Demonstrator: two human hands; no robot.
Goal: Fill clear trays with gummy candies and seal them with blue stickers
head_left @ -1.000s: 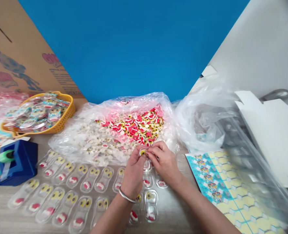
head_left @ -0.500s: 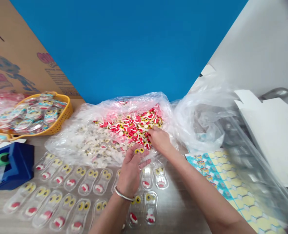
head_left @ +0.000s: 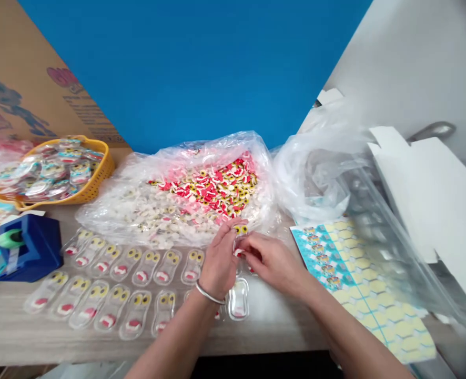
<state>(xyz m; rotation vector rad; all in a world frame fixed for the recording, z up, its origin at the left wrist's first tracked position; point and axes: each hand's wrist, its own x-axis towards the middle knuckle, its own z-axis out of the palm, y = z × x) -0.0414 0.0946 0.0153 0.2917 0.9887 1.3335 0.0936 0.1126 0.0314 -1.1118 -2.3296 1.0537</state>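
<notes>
My left hand (head_left: 221, 258) holds a small clear plastic shell (head_left: 240, 231) with two yellow eye pieces in its upper end. Against the lower part of that shell, my right hand (head_left: 270, 258) pinches a red and white mouth piece (head_left: 239, 252). Behind both hands lies a clear bag (head_left: 138, 210), torn open over a heap of red, white and yellow pieces (head_left: 217, 189). Two rows of clear shells (head_left: 134, 314) with eyes and mouths spread over the table to the left. The shells under my wrists are partly hidden.
A yellow basket (head_left: 99, 179) of packed items and a blue tape dispenser (head_left: 39, 252) are at the left. Printed card sheets (head_left: 359, 284), a crumpled plastic bag (head_left: 312, 179) and white cardboard (head_left: 426, 195) lie at the right. A blue panel (head_left: 217, 68) stands behind.
My right hand has left the heap of pieces and come to the shell in my left hand, now with a red and white piece. The view has shifted, showing the table's front edge.
</notes>
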